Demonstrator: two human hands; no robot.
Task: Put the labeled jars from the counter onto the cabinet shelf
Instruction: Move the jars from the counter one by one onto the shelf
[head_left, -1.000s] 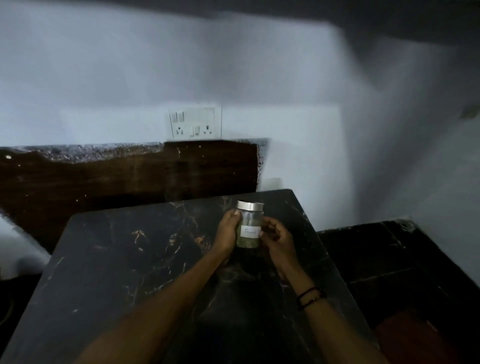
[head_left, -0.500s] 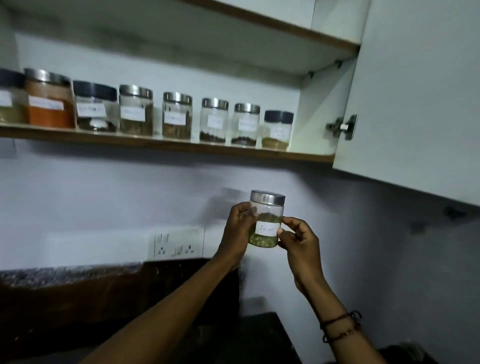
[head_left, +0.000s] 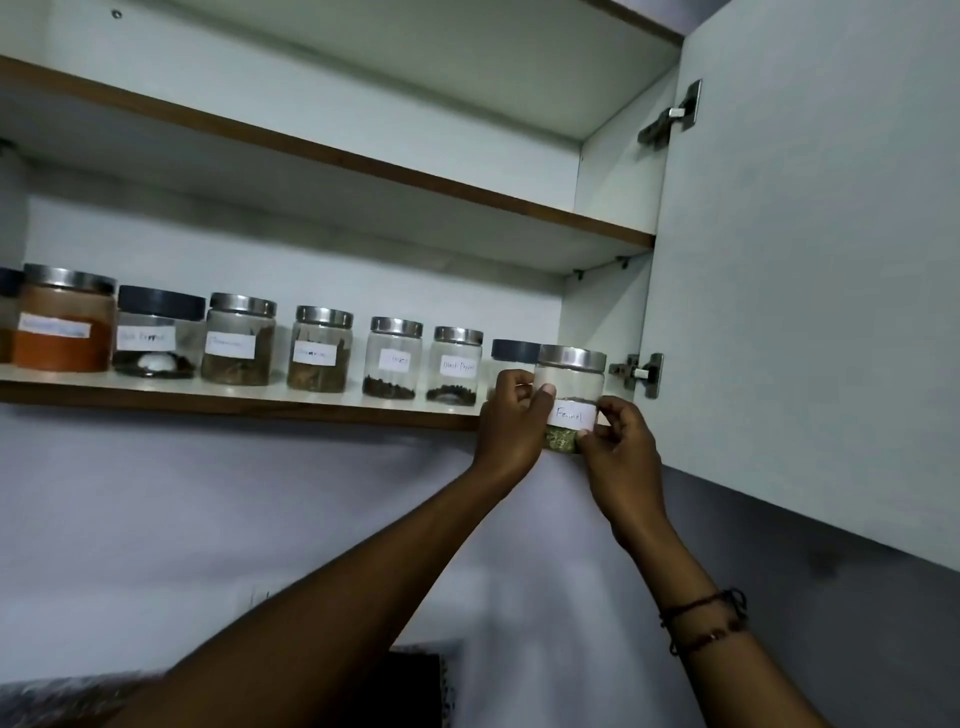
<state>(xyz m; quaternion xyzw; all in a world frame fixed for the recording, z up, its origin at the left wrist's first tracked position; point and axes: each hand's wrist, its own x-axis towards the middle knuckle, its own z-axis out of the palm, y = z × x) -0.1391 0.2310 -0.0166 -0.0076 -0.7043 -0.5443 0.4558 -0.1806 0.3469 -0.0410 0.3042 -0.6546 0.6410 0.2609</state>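
A clear jar (head_left: 570, 382) with a steel lid and a white label reading "Fennel" is held up at the right end of the cabinet shelf (head_left: 234, 397), its base at the shelf's front edge. My left hand (head_left: 511, 421) grips its left side and my right hand (head_left: 621, 447) grips its lower right. Green seeds fill the jar's bottom. A dark-lidded jar (head_left: 511, 351) stands just behind it, mostly hidden. Several labeled jars (head_left: 319, 348) line the shelf to the left.
The open cabinet door (head_left: 810, 260) hangs close on the right, with a hinge (head_left: 641, 373) beside the held jar. An upper shelf (head_left: 332, 150) runs overhead. Below is a pale wall, with a dark backsplash (head_left: 410, 686) at the bottom.
Both hands have lifted the fennel jar from the dark counter, up past the wall socket, to the right end of the shelf. The view has tilted upward with it.
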